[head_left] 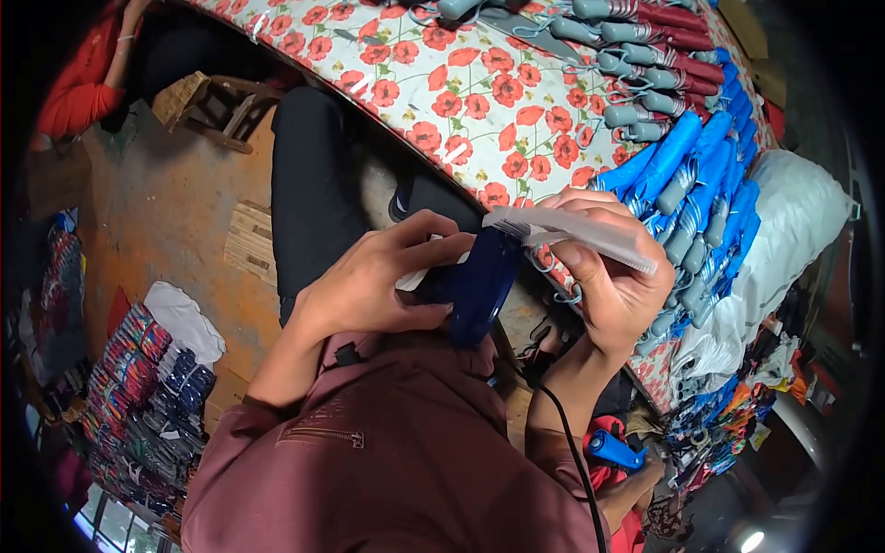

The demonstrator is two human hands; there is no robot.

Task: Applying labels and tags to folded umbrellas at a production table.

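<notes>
My left hand [373, 281] is closed round a dark blue plastic tool [481, 290] that looks like a tagging gun, held in front of my body. Part of the tool is hidden behind my fingers. From the right, my right hand [613, 276] pinches a translucent white strip of tag fasteners [576, 229] with fine, comb-like teeth. The strip's left end meets the top of the blue tool; whether it sits inside cannot be told. Just beyond my right hand lie several blue folded umbrellas [678, 180] with grey handles.
A poppy-patterned tablecloth [461, 101] covers the table ahead. Dark red folded umbrellas [659, 60] lie at its far right, a white plastic bag [784, 221] beside them. At lower right a co-worker's hand [645, 484] is by a blue umbrella [616, 450]. A wooden stool [217, 106] stands left.
</notes>
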